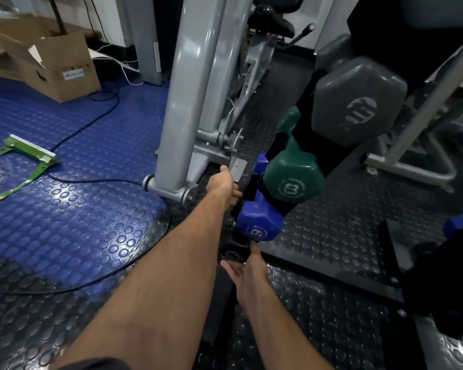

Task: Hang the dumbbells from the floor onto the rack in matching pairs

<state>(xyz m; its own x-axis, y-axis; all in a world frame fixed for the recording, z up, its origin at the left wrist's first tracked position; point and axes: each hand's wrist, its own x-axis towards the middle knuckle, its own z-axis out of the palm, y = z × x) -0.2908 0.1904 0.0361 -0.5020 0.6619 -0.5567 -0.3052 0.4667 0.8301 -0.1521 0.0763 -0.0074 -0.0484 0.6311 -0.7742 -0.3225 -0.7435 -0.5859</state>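
Note:
A black rack upright (305, 124) slants through the middle and carries a grey dumbbell (358, 102) at the top. Below it hang a green dumbbell (292, 182) marked 8 and a blue dumbbell (257, 222). Just under the blue one is a black dumbbell (234, 252), mostly hidden. My right hand (242, 268) cups its near end from below. My left hand (225, 185) reaches past the blue dumbbell, its fingers curled around the dark far end. Another blue dumbbell (460, 225) shows at the right edge.
A grey machine frame (187, 102) stands right beside my left hand. A black cable (96, 180) runs over the blue studded floor (78, 209). An open cardboard box (56, 68) sits at the back left, and green packaging (30, 150) lies at the left. A black base bar (332, 273) crosses the floor on the right.

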